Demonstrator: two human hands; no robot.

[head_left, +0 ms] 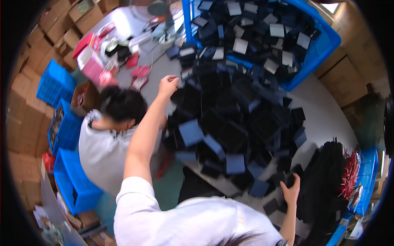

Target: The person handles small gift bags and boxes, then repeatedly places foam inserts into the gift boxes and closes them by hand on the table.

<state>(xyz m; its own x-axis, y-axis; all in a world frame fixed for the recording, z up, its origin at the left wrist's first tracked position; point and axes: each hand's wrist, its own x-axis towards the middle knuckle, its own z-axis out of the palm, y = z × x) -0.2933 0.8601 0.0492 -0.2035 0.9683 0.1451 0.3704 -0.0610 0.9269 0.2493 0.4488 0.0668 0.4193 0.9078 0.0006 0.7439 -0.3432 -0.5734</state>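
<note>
A large heap of small dark square pieces (230, 119), black and navy, covers the middle of the table; I cannot tell whether they are boxes or pouches. At the heap's far left edge is my left hand (168, 86), its fingers curled together; anything inside them is hidden. On the near right side, my right hand (291, 190) has thumb and fingers around a small black square piece (288, 179). Beside that hand lies a tall pile of black soft material (324, 180). Loose blue-topped pieces (235, 164) lie along the heap's near side.
A big blue crate (316, 61) full of dark and grey-faced pieces stands behind the heap. Another person (113, 143) sits at the left, close to my left arm. Blue crates (74, 180) and cardboard boxes line the left. Red strands (350, 174) lie at the right.
</note>
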